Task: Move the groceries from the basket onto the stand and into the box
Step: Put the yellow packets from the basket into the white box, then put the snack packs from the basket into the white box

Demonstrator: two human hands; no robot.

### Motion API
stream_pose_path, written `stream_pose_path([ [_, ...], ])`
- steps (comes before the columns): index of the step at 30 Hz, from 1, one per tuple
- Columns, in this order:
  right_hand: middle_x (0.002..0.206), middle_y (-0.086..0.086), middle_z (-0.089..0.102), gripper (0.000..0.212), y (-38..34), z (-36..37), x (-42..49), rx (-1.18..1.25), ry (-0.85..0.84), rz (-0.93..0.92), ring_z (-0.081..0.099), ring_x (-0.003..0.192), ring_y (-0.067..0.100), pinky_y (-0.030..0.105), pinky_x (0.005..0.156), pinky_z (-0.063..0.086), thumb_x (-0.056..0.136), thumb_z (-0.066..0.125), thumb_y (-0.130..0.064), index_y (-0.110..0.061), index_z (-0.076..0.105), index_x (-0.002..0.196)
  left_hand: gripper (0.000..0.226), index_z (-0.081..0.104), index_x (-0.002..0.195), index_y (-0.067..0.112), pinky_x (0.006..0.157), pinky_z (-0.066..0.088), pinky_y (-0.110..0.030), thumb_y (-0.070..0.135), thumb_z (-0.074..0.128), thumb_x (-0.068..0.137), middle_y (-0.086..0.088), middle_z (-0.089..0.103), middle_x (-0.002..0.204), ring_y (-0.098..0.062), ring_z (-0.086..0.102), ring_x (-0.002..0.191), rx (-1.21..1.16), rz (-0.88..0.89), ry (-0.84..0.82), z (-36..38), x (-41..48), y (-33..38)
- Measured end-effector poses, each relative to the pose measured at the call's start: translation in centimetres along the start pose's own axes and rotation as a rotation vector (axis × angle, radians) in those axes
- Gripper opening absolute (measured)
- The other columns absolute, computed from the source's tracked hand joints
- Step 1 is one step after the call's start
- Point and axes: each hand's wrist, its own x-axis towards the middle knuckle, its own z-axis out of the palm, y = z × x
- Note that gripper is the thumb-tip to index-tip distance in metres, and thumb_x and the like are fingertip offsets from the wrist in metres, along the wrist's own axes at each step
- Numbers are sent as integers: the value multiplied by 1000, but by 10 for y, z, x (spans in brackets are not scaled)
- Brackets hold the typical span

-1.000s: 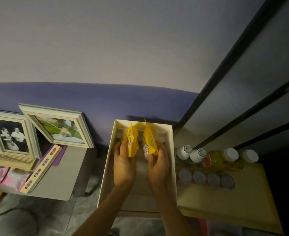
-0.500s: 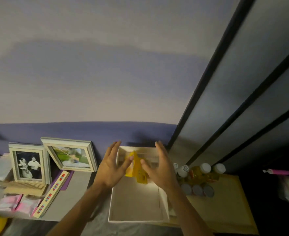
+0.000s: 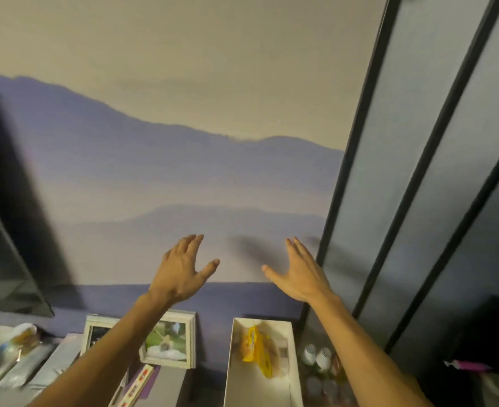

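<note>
Hands are hovering in front of the purple-and-beige painted wall (image 3: 125, 171): the left hand (image 3: 180, 268) and the right hand (image 3: 298, 271) are both holding their fingers spread, gripping nothing. Yellow plastic snack packets (image 3: 254, 348) are lying inside the open white rectangular cardboard box (image 3: 230, 362), well below both hands and between them. A white-framed photograph (image 3: 191, 339) is standing left of the box; white-capped bottles (image 3: 315, 355) are sitting just right of it.

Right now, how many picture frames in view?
2. The left frame is partly hidden behind the left forearm; the right frame stands beside it, left of the box. The arm could hide more.
</note>
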Motion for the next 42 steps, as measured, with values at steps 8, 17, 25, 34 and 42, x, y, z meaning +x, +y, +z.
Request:
stream_pose_path([
  [8,179,3,3,106,-55,-33,-36,26,-13,-165,12,164,25,46,128,26,95,53,-76,-17,8,171,97,20,165,25,124,27,-54,83,38,90,-8,26,171,-30,31,154,147,-177,153,-96,-93,8],
  [17,179,5,8,107,-182,1,-95,108,-147,-429,17,163,26,46,126,29,94,60,-72,-16,10,171,99,18,166,26,122,33,-59,79,49,88,-6,23,171,-31,30,154,195,-467,246,-189,-251,-34],
  [25,178,4,13,107,-335,59,-159,135,-279,-657,23,161,28,47,124,32,93,60,-75,-18,11,170,92,28,158,38,109,51,-54,86,50,83,-3,37,165,-29,56,135,174,-728,253,-264,-381,-105],
  [34,174,6,27,102,-468,162,-215,123,-449,-793,36,154,32,48,116,41,91,63,-71,-19,21,168,77,34,158,31,92,52,-36,65,61,95,-8,48,155,-20,61,112,145,-859,265,-288,-483,-187],
  [42,167,6,40,101,-520,285,-206,50,-657,-820,47,147,36,54,111,50,86,59,-82,-27,26,164,86,35,159,30,105,52,-46,76,57,89,-7,45,160,-28,56,134,54,-1058,160,-236,-516,-283],
])
